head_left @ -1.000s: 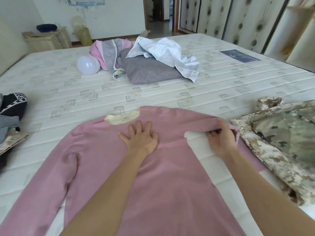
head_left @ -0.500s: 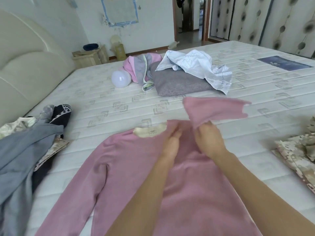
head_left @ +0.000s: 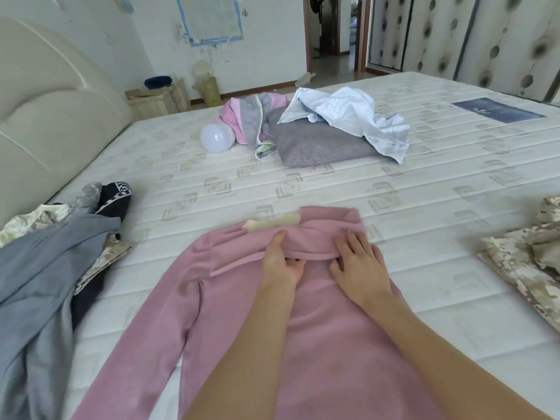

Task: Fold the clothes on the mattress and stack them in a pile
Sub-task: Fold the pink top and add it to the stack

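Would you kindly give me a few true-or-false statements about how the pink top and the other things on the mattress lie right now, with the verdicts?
1. The pink top has its right sleeve folded across the chest. True.
2. The left hand is lifted clear of the top. False: it rests on it at the folded sleeve's edge.
3. The right hand lies flat on the top. True.
4. The white bulb sits on the grey folded cloth. False: it lies on the mattress, left of it.
5. The camouflage garment lies to the right of the top. True.
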